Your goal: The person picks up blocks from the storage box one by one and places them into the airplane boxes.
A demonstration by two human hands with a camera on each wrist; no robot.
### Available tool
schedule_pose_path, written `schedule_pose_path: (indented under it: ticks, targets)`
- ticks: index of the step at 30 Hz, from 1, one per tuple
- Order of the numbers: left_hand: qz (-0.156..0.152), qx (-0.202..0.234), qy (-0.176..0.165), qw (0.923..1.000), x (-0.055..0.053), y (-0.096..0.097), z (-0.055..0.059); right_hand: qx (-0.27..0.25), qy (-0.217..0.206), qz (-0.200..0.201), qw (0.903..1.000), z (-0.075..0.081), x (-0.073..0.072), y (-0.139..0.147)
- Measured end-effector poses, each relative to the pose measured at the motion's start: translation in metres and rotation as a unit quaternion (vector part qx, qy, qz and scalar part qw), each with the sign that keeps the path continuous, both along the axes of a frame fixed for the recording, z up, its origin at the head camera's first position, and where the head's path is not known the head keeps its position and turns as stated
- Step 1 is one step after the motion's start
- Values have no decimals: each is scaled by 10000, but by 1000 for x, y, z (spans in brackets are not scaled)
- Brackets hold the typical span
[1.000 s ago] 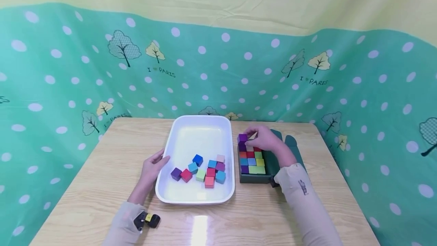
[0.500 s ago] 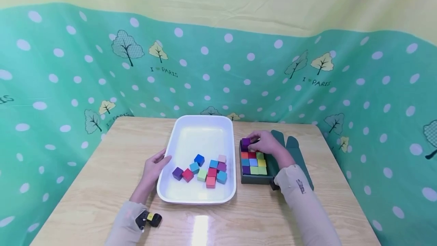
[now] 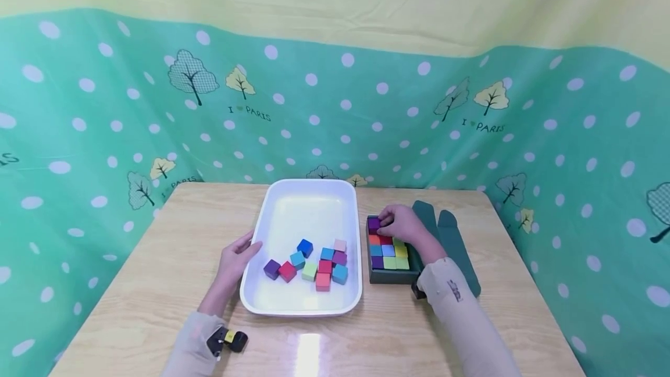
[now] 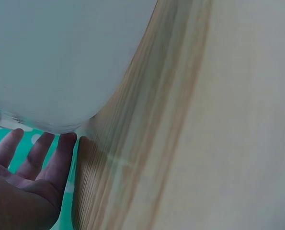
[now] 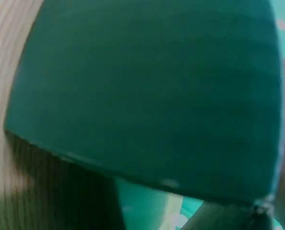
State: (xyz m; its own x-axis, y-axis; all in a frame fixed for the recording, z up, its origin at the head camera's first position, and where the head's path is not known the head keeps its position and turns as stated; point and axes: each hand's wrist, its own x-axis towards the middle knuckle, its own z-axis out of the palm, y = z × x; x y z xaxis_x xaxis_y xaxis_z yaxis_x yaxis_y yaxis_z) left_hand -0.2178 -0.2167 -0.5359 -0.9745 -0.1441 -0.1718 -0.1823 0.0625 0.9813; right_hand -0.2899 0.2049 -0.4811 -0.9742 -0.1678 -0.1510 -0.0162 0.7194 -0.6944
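Note:
A white tray point(image 3: 303, 306) stands on the table, with several coloured cubes lying loose in its near half. My left hand point(image 3: 233, 260) rests against the tray's left side, thumb at the rim; in the left wrist view its loosely extended fingers point(image 4: 61, 160) meet the tray's edge. To the right, a dark green box point(image 3: 394, 276) holds rows of coloured cubes. My right hand point(image 3: 405, 226) pinches a purple cube point(image 3: 373, 225) at the box's far left corner. The hand hides part of the far rows. In the right wrist view the green box wall point(image 5: 147, 96) covers most of the work.
The box's green lid point(image 3: 459, 249) lies folded open on its right, under the right forearm. A wooden table point(image 3: 152, 272) carries everything. Green and yellow printed cloth point(image 3: 335, 103) hangs behind and along both sides.
The purple cube in my right hand has come down from above the box into its far left corner. My left hand and the tray have stayed in place.

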Motion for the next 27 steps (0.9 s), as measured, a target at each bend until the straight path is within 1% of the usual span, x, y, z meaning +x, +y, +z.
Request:
schedule_pose_path:
  ticks: [8,10,12,14,16,18,20,24,25,27]
  targets:
    - [-56,26,-40,10000,0,1,2,387,236,0,9990,-4,2,0]
    - [-38,34,-31,10000,1,1,1,443,236,77,9987,-3,3,-1]
    - [-35,34,-8,10000,1,1,0,510,193,154,9984,1,4,-2]
    - [-12,12,5,10000,1,-1,-2,562,185,220,9980,10,6,-5]
    - [1,5,-12,10000,2,-2,-3,642,208,294,9973,23,9,-10]
    - [9,-45,-36,10000,2,-2,-4,676,280,385,9966,38,12,-18]
    - [21,-89,-37,10000,2,-2,-4,671,427,577,9952,56,15,-28]
    - [-14,-140,49,9999,1,-1,-2,672,698,1043,9898,84,15,-59]
    - [-19,-131,46,9999,0,-1,-2,695,726,1181,9879,89,15,-68]
    - [1,-128,10,9999,0,-1,-2,781,739,1424,9840,93,13,-90]
